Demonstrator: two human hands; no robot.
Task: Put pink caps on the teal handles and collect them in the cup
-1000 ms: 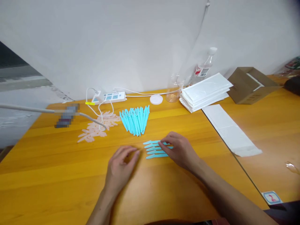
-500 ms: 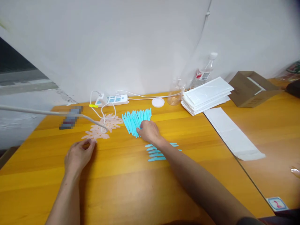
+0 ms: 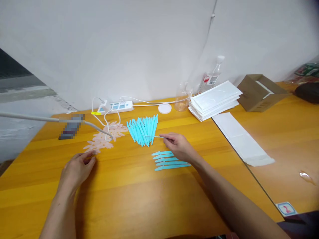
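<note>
My right hand (image 3: 178,146) pinches a blue knife (image 3: 153,136) by one end over the blue pile (image 3: 142,127), long axis 3 to 9 o'clock, tip toward 9. My left hand (image 3: 74,169) curls at the pink pile's (image 3: 104,137) near edge, and I cannot tell its grip. The box (image 3: 249,96) at 2 o'clock holds something white.

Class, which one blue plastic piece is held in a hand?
The blue piece pinched by the right hand, beside the pile; all others lie loose in that pile or in the flat row.
</note>
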